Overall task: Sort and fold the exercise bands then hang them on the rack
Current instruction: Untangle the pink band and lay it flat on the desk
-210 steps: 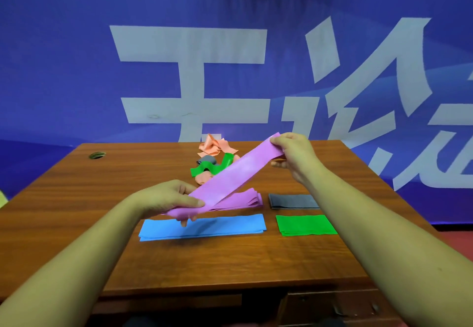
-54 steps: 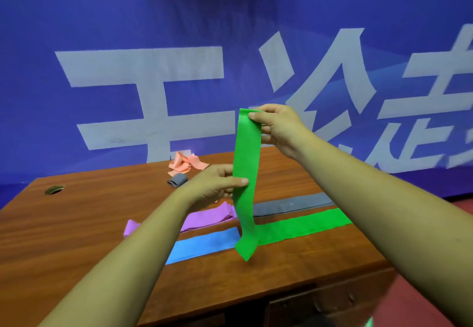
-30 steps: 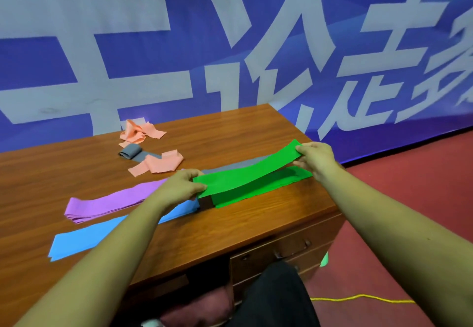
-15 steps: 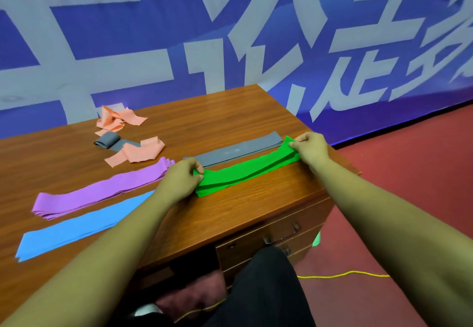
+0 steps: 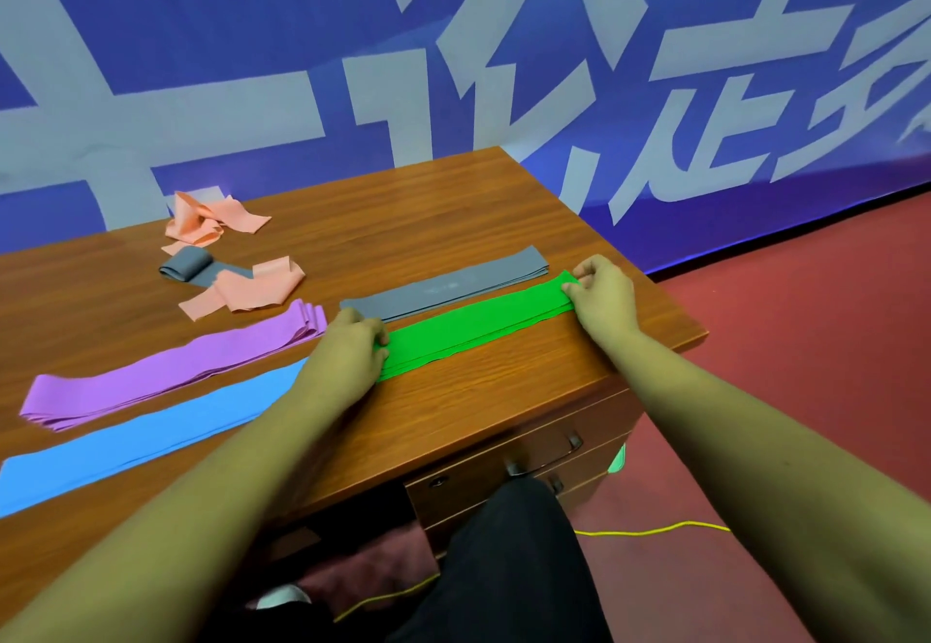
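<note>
Here, green bands (image 5: 473, 327): a flat stack lying slantwise on the right half of the desk (image 5: 403, 219), its near long edge close to the desk's front edge.
Left hand (image 5: 347, 352): knuckles up at the stack's left end, fingers curled down and pinching that end against the wood.
Right hand (image 5: 602, 300): at the stack's right end near the desk's corner, thumb and curled fingers pinching the layers together.
Grey band (image 5: 443, 289): flat and straight, just behind the green stack and parallel to it.
Purple bands (image 5: 171, 375): a long layered stack left of the left hand, running the same slant.
Blue band (image 5: 126, 441): flat in front of the purple stack, its right end hidden under the left forearm.
Peach bands (image 5: 252, 289): loose and crumpled towards the back, in two clumps.
Rolled grey band (image 5: 184, 267): lies between the peach clumps, touching the nearer one.
Banner (image 5: 252, 63): blue with large white characters, behind the desk.
Floor (image 5: 806, 289): red, with a yellow cord (image 5: 650, 531) trailing across it.
</note>
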Available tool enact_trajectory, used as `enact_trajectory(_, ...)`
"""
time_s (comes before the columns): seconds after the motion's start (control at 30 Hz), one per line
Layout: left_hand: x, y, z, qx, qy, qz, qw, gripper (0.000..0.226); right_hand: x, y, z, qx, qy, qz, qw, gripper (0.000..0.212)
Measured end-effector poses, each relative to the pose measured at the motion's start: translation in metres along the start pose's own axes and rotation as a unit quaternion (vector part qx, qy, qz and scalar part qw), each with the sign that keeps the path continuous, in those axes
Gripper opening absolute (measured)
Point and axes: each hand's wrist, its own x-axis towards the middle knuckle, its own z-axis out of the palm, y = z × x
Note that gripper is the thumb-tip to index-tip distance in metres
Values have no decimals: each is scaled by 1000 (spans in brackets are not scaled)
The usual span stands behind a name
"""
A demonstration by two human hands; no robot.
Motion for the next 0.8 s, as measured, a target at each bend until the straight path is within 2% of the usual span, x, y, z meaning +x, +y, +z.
enact_trajectory(0.13, -1, 1, -4, 89, 34, 45, 994, 22, -9, -2, 3, -51, 10, -27, 998, 18)
enact_trajectory(0.2, -1, -2, -8, 71, 35, 54, 995, 20, -11, -7, 2, -76, 16, -44, 996, 17)
enact_trajectory(0.27, 0, -10, -15, 44, 73, 70, 994, 15, -11, -17, 0, -98, 30, -71, 992, 22)
enact_trajectory(0.33, 4, -25, -25, 27, 112, 72, 991, 9, -12, -39, 4, -95, 3, -100, 990, 30)
enact_trajectory(0.43, 15, -57, -49, 13, 128, 21, 992, 8, -16, -85, 26, -70, -64, -150, 984, 35)
enact_trajectory(0.63, 29, -143, -85, 74, 144, -102, 982, 22, -29, -190, 109, -21, -204, -233, 951, 42)
enact_trajectory(0.8, 50, -198, -89, 22, 70, -195, 978, 28, -26, -259, 185, -52, -270, -230, 934, 38)
